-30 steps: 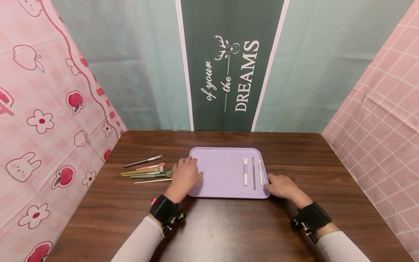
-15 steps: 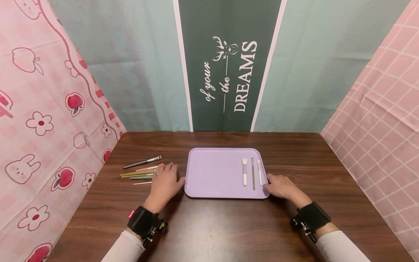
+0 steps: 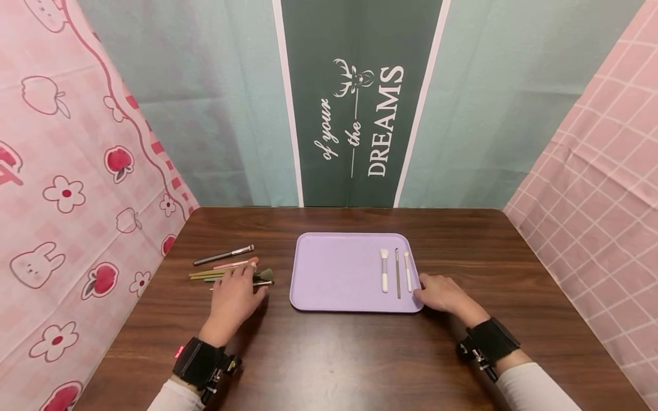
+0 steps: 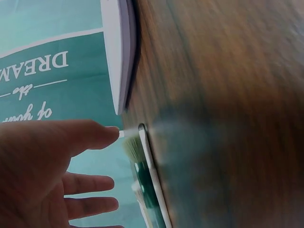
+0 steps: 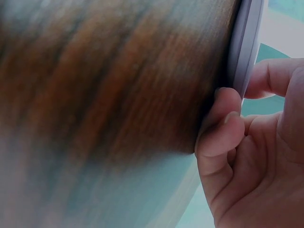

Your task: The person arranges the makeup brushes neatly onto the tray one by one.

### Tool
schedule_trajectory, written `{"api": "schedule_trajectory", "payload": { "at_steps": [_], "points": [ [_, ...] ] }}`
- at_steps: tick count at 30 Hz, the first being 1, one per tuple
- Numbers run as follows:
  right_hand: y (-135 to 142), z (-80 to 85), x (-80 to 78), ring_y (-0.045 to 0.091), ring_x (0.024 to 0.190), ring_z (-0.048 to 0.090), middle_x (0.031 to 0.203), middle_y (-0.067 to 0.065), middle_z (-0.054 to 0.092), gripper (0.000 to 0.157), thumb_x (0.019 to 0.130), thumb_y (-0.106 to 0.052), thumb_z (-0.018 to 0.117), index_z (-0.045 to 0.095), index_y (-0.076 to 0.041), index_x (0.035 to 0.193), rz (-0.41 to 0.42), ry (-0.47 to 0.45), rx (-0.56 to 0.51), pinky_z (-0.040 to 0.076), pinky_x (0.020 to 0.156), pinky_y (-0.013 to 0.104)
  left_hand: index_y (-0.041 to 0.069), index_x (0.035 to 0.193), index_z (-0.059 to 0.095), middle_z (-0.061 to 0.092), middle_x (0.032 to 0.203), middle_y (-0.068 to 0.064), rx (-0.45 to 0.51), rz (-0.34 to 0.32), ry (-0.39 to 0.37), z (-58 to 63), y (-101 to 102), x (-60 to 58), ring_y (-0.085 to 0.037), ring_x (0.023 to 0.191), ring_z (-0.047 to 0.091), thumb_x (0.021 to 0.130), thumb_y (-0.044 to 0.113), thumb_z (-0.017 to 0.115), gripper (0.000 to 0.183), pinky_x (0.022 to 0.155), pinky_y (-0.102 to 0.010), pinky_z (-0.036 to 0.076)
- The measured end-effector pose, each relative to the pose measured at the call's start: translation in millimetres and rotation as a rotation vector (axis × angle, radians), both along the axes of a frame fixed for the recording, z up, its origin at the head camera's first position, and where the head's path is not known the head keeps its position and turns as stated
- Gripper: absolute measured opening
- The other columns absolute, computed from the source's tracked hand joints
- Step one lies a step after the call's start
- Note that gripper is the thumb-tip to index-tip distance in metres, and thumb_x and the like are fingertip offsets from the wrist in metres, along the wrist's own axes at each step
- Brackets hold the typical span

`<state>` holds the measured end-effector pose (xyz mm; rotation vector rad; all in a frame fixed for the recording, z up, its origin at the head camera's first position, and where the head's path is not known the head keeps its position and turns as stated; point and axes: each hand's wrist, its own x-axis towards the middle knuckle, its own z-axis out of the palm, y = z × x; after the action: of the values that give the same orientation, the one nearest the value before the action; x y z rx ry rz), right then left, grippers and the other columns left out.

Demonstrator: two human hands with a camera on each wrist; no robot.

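Observation:
My left hand (image 3: 232,297) is over a group of makeup brushes on the left of the table, fingers straight and apart in the left wrist view. By its thumb lie a green-handled makeup brush (image 4: 145,183) and a thin pale brush (image 4: 154,175). Partly covered by the hand are yellow-handled brushes (image 3: 203,274) and a pink brush (image 3: 252,261). My right hand (image 3: 443,293) grips the lilac tray (image 3: 339,274) at its right edge, thumb at the rim and other fingers curled below. On the tray lie a white brush (image 3: 384,274), a slim grey brush (image 3: 398,277) and a small white brush (image 3: 408,273).
A dark-handled brush (image 3: 223,255) lies behind the others on the left. The brown wooden table (image 3: 329,354) ends at a green curtain (image 3: 221,114) at the back. Pink cloths hang on both sides.
My left hand has left the tray's left side and moved left over the brushes. The tray's left edge is fully visible now. My right hand has stayed at the tray's right edge.

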<state>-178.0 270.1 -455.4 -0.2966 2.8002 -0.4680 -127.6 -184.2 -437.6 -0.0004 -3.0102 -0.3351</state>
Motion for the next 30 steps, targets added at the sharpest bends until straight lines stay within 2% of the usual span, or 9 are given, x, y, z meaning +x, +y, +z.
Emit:
{"api": "schedule_trajectory", "payload": {
  "at_steps": [13,20,30],
  "points": [
    [0,0.0,-0.7,0.021,0.069,0.052,0.077,0.003,0.056,0.021,0.090,-0.024,0.061,0.061,-0.006,0.100,0.000,-0.005,0.003,0.040,0.060,0.034,-0.002,0.139,0.057,0.057,0.137,-0.027,-0.006,0.017,-0.028,-4.7,-10,7.5,-0.052,0.127,0.049,0.088,0.035,0.077,0.066,0.100,-0.074,0.035],
    [0,-1.1,-1.0,0.021,0.069,0.052,0.077,0.004,0.056,0.022,0.090,-0.024,0.060,0.061,-0.004,0.101,-0.003,-0.015,0.001,0.039,0.059,0.033,-0.004,0.131,0.062,0.059,0.130,-0.029,-0.032,0.016,-0.044,-8.1,-12,7.3,-0.051,0.124,0.051,0.088,0.036,0.077,0.060,0.098,-0.074,0.037],
    [0,-0.8,-1.8,0.021,0.070,0.053,0.078,0.004,0.056,0.024,0.091,-0.024,0.060,0.061,-0.004,0.103,-0.008,-0.023,0.010,0.040,0.060,0.033,-0.003,0.129,0.062,0.060,0.127,-0.029,-0.039,0.021,-0.076,-10.4,-13,4.7,-0.050,0.122,0.052,0.088,0.035,0.077,0.058,0.098,-0.075,0.035]
  ]
}}
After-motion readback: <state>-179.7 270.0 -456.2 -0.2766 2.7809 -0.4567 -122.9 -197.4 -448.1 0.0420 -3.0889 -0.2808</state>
